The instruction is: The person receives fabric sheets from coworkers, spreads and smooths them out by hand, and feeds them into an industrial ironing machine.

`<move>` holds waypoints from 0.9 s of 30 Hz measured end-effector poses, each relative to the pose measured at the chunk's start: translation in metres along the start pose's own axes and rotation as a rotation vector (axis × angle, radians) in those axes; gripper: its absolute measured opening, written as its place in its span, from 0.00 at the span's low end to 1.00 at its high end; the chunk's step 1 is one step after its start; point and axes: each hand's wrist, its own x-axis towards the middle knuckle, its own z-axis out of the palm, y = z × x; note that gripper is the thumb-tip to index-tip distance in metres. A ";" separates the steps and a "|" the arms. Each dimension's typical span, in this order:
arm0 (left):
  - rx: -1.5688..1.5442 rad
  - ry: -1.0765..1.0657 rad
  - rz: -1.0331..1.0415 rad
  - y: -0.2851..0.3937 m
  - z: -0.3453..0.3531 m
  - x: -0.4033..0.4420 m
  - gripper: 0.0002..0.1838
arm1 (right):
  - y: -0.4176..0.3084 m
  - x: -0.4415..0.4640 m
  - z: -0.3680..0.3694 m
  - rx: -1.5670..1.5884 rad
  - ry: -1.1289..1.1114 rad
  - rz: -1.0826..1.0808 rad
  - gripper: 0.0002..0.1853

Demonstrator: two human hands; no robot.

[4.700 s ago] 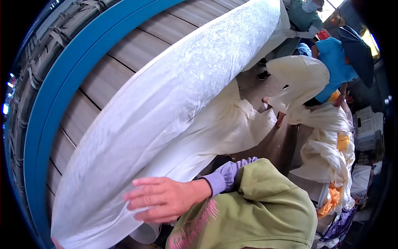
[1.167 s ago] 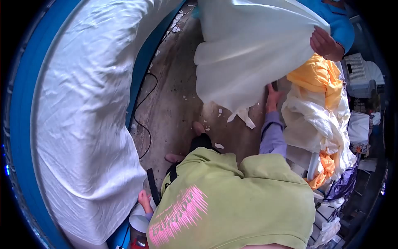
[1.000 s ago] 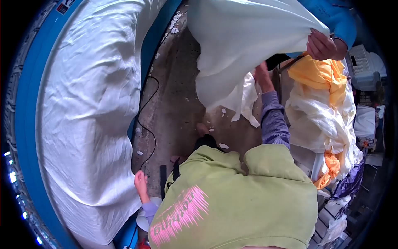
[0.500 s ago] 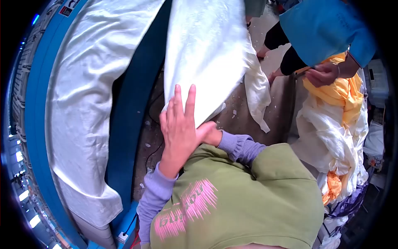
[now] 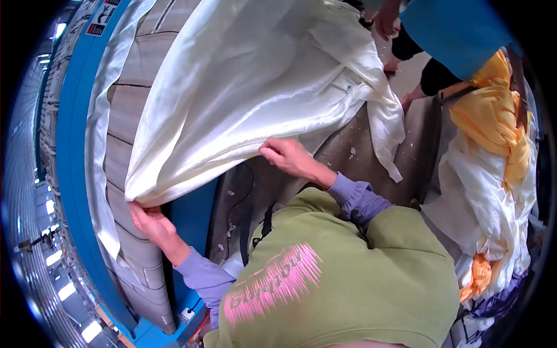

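Pinches white cloth (image 5: 232, 110) by a corner in left hand (image 5: 154, 227), by an edge in right hand (image 5: 291, 158). Could crease or skew over grey slats (image 5: 129, 104) from uneven pulling.

green vest, striped purple sleeves

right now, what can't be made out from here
- White cloth, far end: head view, cut off by the top edge
- Co-worker, head: head view, outside the picture
- Floor beneath the cloth: head view, hidden by it
- Warning label, small print: head view, too small
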 end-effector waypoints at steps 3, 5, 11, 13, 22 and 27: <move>-0.075 -0.100 0.032 0.010 0.026 -0.016 0.22 | -0.003 0.009 -0.005 0.043 0.051 0.009 0.19; -0.117 -0.113 -0.012 0.013 0.040 -0.020 0.20 | 0.002 0.018 -0.005 0.146 0.077 -0.019 0.25; 0.032 -0.248 0.009 -0.003 0.060 -0.025 0.18 | -0.038 0.029 -0.013 0.614 -0.379 -0.057 0.35; 0.053 -0.295 -0.026 -0.015 0.059 -0.027 0.18 | -0.050 0.032 0.004 0.428 -0.452 -0.138 0.40; -0.151 -0.621 -0.050 0.026 0.064 -0.002 0.29 | -0.035 0.056 0.049 -0.232 -0.227 -0.487 0.13; -0.007 -1.126 -0.468 -0.051 0.023 0.007 0.38 | -0.124 0.016 0.030 0.184 -0.328 -0.420 0.12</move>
